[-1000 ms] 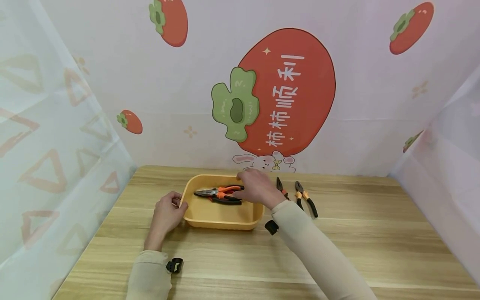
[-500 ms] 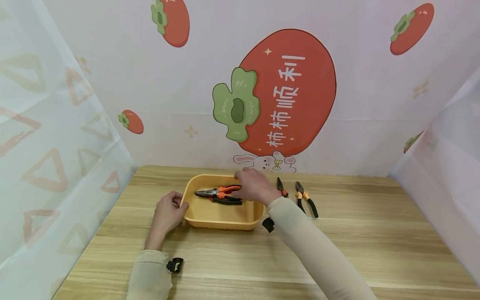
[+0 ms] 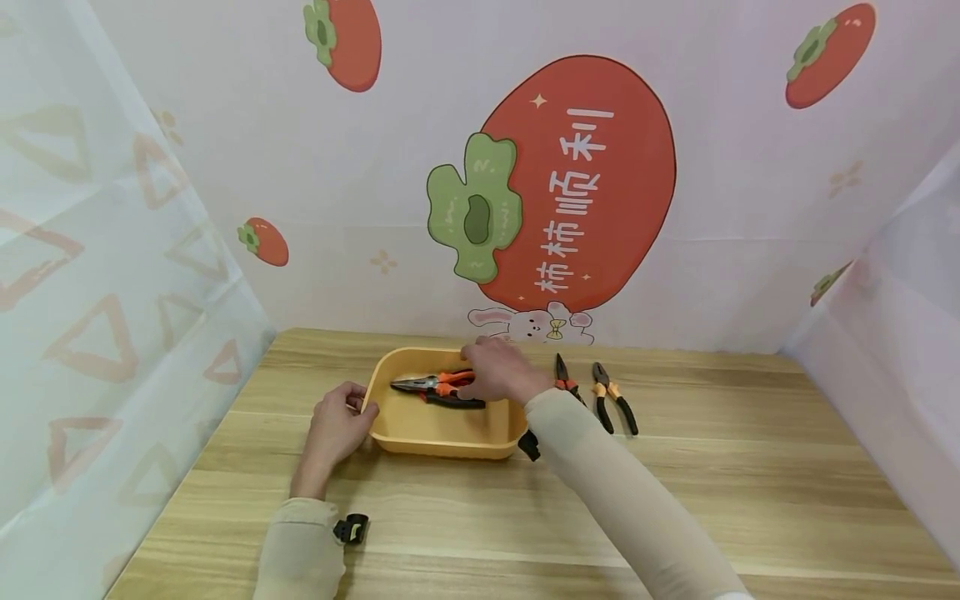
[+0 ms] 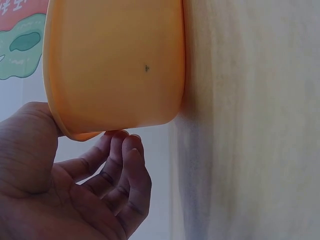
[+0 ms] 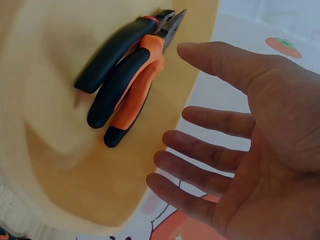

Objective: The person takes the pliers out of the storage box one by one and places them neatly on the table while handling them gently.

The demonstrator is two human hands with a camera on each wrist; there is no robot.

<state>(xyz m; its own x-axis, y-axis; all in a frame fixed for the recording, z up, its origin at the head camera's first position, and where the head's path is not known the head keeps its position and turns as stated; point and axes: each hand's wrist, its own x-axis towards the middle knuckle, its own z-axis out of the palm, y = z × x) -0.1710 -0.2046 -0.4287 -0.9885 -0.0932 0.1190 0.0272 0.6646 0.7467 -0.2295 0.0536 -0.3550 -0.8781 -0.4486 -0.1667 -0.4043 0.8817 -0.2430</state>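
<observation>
A yellow plastic tray [image 3: 442, 433] sits on the table, its left end between the thumb and fingers of my left hand [image 3: 333, 425]. The left wrist view has the thumb at the rim and fingertips against the tray's end wall [image 4: 115, 65]. Inside lie long-nose pliers with orange-and-black handles [image 3: 442, 387], on or against a second pair with black-and-red handles [image 5: 111, 62]. My right hand [image 3: 504, 372] is over the tray's right back part, near the handles. In the right wrist view its fingers are spread, apart from the pliers, and hold nothing.
Right of the tray lie red-and-black long-nose pliers [image 3: 562, 373], partly behind my right arm, and pliers with yellow-orange and black handles [image 3: 613, 400]. The wood-grain table [image 3: 750, 467] ends at a printed cloth wall [image 3: 720, 283] behind.
My right hand has shifted slightly left over the tray and covers more of the orange handles. My left hand stays at the tray's left end, and the pliers lie where they were.
</observation>
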